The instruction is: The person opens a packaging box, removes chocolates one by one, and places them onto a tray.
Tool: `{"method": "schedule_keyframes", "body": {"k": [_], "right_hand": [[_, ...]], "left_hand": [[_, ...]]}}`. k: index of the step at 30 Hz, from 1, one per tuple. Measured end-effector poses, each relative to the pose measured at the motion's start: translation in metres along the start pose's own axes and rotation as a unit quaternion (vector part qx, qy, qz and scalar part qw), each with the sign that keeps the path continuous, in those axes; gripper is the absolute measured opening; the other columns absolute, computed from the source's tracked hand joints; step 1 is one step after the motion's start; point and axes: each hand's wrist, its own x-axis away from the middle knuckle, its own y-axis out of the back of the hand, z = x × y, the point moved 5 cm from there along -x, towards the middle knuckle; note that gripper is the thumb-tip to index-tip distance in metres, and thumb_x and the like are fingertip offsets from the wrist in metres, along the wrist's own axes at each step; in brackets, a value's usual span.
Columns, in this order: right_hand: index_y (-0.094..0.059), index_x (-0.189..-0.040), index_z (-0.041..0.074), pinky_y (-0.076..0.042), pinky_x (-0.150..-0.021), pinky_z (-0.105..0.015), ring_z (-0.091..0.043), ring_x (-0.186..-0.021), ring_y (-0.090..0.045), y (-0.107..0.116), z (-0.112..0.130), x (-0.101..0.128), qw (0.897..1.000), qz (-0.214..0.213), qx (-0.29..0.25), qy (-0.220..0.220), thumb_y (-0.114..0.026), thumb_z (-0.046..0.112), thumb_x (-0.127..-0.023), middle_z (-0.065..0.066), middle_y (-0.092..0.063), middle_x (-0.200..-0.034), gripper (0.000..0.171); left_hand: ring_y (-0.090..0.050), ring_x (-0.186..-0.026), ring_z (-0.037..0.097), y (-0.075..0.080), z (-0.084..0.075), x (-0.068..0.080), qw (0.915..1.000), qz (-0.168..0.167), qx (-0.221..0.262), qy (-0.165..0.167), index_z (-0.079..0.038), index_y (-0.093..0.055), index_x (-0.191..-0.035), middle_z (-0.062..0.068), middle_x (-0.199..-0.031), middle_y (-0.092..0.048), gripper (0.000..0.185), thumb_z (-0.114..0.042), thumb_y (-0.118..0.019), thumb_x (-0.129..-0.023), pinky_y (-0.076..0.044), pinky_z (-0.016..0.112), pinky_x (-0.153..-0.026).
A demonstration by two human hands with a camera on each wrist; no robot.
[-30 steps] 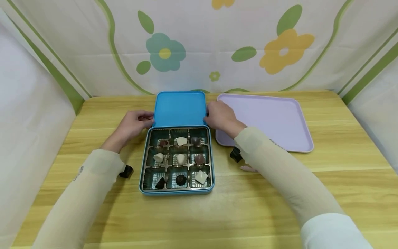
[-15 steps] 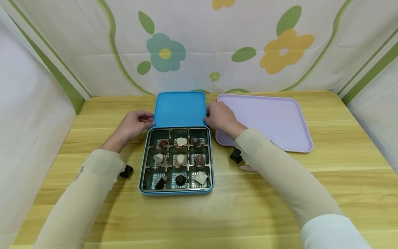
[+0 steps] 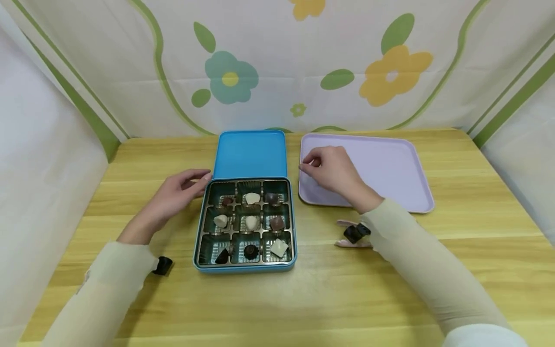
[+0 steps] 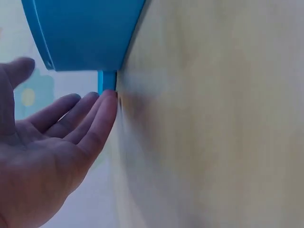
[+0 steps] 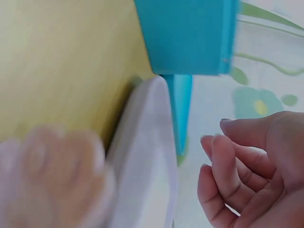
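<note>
A blue tin stands on the table with a dark tray insert whose compartments hold several chocolates, white, brown and dark. Its blue lid lies flat behind it, inside facing up. My left hand is at the tin's back left corner; in the left wrist view its fingers are extended and hold nothing, with the fingertips close to the lid's edge. Over the left part of the lilac tray hovers my right hand, fingers loosely curled and holding nothing.
A pale pink object with two arms lies in front of the tray, partly hidden by the black wrist camera; its rounded end is blurred in the right wrist view. A flowered cloth hangs behind the table.
Both hands have let go of the lid's sides. My right hand has moved right, over the lilac tray; my left hand has drawn slightly back toward me. Tin and lid stay in place.
</note>
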Motion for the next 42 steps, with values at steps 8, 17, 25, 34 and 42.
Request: {"method": "schedule_keyframes", "body": {"k": [8, 17, 25, 34, 42], "right_hand": [[-0.083, -0.109, 0.012, -0.052, -0.057, -0.026, -0.021, -0.066, -0.073, 0.03, -0.024, 0.04, 0.997, 0.007, -0.072, -0.021, -0.076, 0.028, -0.102, -0.013, -0.082, -0.095, 0.019], [-0.081, -0.119, 0.012, -0.062, -0.075, -0.022, -0.008, -0.087, -0.076, 0.045, -0.083, 0.091, 0.989, 0.02, -0.126, -0.078, -0.075, 0.039, -0.103, -0.006, -0.083, -0.105, 0.032], [-0.081, -0.123, 0.017, -0.052, -0.078, -0.014, 0.0, -0.095, -0.068, 0.058, -0.134, 0.132, 0.985, 0.008, -0.108, -0.137, -0.075, 0.048, -0.101, 0.016, -0.08, -0.103, 0.039], [-0.075, -0.129, 0.001, -0.062, -0.078, -0.019, -0.002, -0.1, -0.074, 0.052, -0.164, 0.156, 0.972, 0.037, -0.224, -0.063, -0.075, 0.013, -0.102, 0.014, -0.081, -0.115, 0.029], [-0.067, -0.137, -0.006, -0.064, -0.089, -0.022, -0.008, -0.115, -0.075, 0.045, -0.173, 0.155, 0.951, 0.103, -0.291, 0.011, -0.072, -0.009, -0.097, 0.005, -0.078, -0.131, 0.041]], "left_hand": [[-0.044, -0.153, 0.048, -0.009, 0.007, 0.045, 0.9986, 0.034, -0.018, -0.035, -0.011, -0.029, -0.171, 0.023, -0.17, -0.04, 0.073, -0.047, -0.055, -0.112, -0.041, 0.068, -0.122], [-0.032, -0.156, 0.058, -0.022, 0.021, 0.077, 0.9838, 0.102, 0.112, -0.095, -0.019, -0.016, -0.175, 0.026, -0.176, -0.025, 0.095, -0.009, -0.075, -0.101, -0.044, 0.01, -0.108], [-0.018, -0.165, 0.035, -0.038, 0.024, 0.085, 0.9686, 0.131, 0.161, -0.137, -0.024, -0.006, -0.176, 0.013, -0.183, -0.005, 0.123, 0.004, -0.086, -0.086, -0.037, 0.007, -0.117], [-0.03, -0.154, -0.01, -0.038, 0.03, 0.087, 0.9611, 0.14, 0.171, -0.166, -0.024, -0.002, -0.176, 0.014, -0.183, -0.001, 0.131, 0.009, -0.087, -0.082, -0.035, 0.007, -0.119], [-0.039, -0.154, 0.001, -0.033, 0.042, 0.078, 0.9555, 0.134, 0.19, -0.182, -0.019, -0.008, -0.175, 0.015, -0.181, -0.012, 0.126, 0.016, -0.083, -0.081, -0.044, 0.014, -0.118]]}}
